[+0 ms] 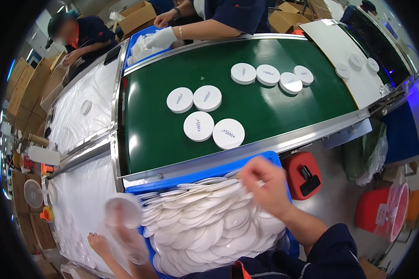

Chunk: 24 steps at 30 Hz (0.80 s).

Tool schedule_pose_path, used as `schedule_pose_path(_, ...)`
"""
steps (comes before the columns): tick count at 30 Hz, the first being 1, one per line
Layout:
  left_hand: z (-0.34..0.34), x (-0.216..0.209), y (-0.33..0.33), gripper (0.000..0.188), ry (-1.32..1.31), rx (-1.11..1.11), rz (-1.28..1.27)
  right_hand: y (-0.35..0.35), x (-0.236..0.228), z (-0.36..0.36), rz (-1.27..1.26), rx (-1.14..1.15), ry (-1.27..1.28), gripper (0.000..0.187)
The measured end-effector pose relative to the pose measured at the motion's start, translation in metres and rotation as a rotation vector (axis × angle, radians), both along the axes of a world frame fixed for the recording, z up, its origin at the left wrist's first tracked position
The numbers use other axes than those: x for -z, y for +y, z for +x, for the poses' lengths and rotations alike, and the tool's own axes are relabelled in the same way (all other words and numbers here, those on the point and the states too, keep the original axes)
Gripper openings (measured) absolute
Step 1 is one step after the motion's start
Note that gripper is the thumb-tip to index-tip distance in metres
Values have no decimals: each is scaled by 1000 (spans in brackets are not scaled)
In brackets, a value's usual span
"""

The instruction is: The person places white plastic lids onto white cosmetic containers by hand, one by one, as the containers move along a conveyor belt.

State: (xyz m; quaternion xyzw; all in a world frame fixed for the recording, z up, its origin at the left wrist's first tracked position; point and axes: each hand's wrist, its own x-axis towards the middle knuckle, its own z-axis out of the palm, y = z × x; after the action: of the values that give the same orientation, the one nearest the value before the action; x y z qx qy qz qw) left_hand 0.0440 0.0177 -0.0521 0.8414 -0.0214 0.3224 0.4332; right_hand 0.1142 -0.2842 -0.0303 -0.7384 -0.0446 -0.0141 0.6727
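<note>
My left hand (131, 239), smeared by motion, holds a round white lid (124, 208) over the left edge of the blue bin (263, 163). Thin white discs (209, 223) fill that bin in overlapping layers. Above its right side is my right hand (266, 183); its fingers are bent but too blurred to show whether they grip anything. On the green conveyor belt (149, 144) ahead lie several printed white lids (199, 126), in a near-left cluster and a far-right row. Another hand (97, 244), apparently another person's, rests by the plastic-covered table at lower left.
A metal rail (312, 132) edges the belt. Beside the bin stands a red container (302, 174) with a black handle. Across the belt, a person's gloved hand (163, 38) reaches into a blue tray (149, 32). Another person works at far left near cardboard boxes (28, 88).
</note>
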Motion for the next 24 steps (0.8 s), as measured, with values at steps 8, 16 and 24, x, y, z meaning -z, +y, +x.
schedule_pose_path(8,-23,45,191,61,631,-693,-712,-8,6,-6,-394,-93,-290,7)
schedule_pose_path(16,34,11,159,63,278,-612,1059,3,13,17,-731,-332,-540,5)
schedule_pose_path(24,198,22,-108,79,695,134,675,13,29,29,-884,-483,-365,7)
